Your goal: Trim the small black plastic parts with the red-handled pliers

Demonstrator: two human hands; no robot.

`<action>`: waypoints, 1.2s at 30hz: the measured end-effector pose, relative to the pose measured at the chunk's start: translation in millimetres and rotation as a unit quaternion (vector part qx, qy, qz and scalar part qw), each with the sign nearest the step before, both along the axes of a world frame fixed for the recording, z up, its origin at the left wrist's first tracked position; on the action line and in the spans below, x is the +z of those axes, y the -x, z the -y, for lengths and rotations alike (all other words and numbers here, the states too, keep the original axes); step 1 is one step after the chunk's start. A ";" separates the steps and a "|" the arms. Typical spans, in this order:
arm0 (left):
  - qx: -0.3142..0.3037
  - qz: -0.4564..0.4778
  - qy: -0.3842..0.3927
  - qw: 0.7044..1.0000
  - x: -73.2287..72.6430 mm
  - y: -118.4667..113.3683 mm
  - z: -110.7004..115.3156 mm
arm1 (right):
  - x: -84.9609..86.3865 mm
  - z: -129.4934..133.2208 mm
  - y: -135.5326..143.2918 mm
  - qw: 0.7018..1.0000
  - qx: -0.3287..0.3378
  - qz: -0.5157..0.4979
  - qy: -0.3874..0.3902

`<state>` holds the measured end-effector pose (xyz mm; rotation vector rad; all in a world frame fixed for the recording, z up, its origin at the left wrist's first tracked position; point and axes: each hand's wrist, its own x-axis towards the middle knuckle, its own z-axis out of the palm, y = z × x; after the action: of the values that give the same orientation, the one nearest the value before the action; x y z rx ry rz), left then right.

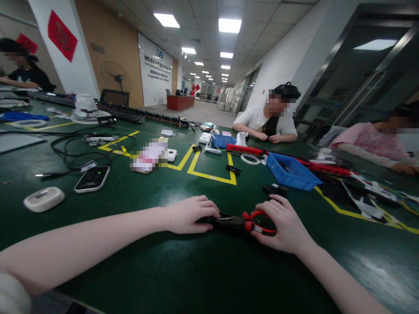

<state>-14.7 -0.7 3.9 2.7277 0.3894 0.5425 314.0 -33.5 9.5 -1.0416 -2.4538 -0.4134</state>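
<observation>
My right hand [284, 223] is closed around the red and black handles of a pair of long-nose pliers [248, 221]. The jaws point left and meet a small black part [209, 220] that my left hand [193, 214] grips between thumb and fingers. Most of that black part is hidden under the fingers, so its kind does not show. Both hands are low over the green table [183, 270]. Just beyond my right hand lies a black object [275, 189], partly covered by the fingertips.
A blue bin [291, 171] stands beyond my right hand, a second blue bin [223, 140] farther back. To the left lie a white-edged device [92, 179], a white rounded piece [44, 199], a phone [149, 156] and black cables [67, 146]. Co-workers sit across the table.
</observation>
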 end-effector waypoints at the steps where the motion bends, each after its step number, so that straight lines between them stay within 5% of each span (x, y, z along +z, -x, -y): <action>1: 0.000 0.001 0.002 1.000 0.0 0.0 0.1 | -0.1 -0.1 -0.4 1.000 -0.002 -0.001 0.004; 36: 0.002 0.000 -0.001 1.000 -1.0 -0.1 0.0 | 2.8 -1.2 0.7 0.999 -0.002 0.003 0.042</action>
<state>-14.6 -0.7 2.9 2.7296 0.3958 0.5439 313.3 -32.3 12.3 -1.0809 -2.4937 -0.3191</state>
